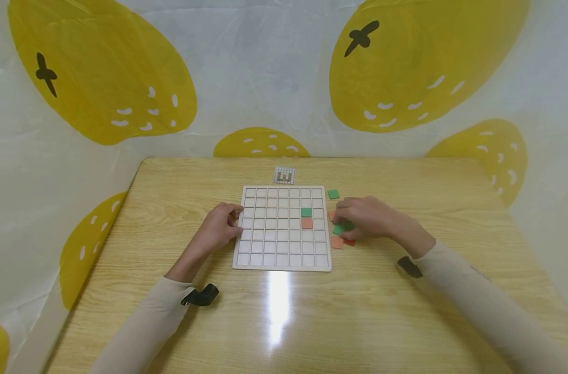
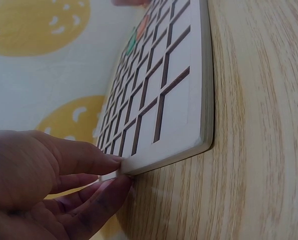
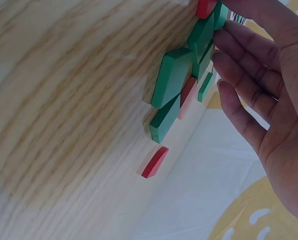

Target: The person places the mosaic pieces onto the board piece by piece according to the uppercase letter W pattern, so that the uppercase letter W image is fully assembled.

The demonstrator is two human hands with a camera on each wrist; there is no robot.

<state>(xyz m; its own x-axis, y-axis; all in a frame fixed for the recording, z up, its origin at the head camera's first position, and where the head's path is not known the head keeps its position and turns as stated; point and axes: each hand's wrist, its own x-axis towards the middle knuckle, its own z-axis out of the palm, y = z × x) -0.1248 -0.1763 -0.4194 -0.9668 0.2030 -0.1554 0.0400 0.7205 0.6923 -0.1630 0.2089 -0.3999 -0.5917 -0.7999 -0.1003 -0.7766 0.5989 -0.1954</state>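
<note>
A pale square grid board (image 1: 282, 265) lies on the table, with one green tile (image 1: 306, 212) and one orange-red tile (image 1: 307, 223) in its right part. My left hand (image 1: 218, 226) holds the board's left edge. In the left wrist view, the thumb (image 2: 103, 161) touches the upper rim and the fingers (image 2: 98, 210) lie against the side. To the right of the board, my right hand (image 1: 365, 217) is over a loose pile of tiles, its fingers (image 3: 249, 92) loosely bent. Green tiles (image 3: 172, 77) lie beside the fingertips, a red tile (image 3: 155, 162) apart from them. The hand partly hides the pile.
Behind the board lies a small pattern card (image 1: 284, 175). A single green tile (image 1: 333, 194) sits near the board's upper right corner, and an orange tile (image 1: 337, 242) is below the right hand. A patterned cloth (image 1: 265, 78) hangs beyond the table's far edge.
</note>
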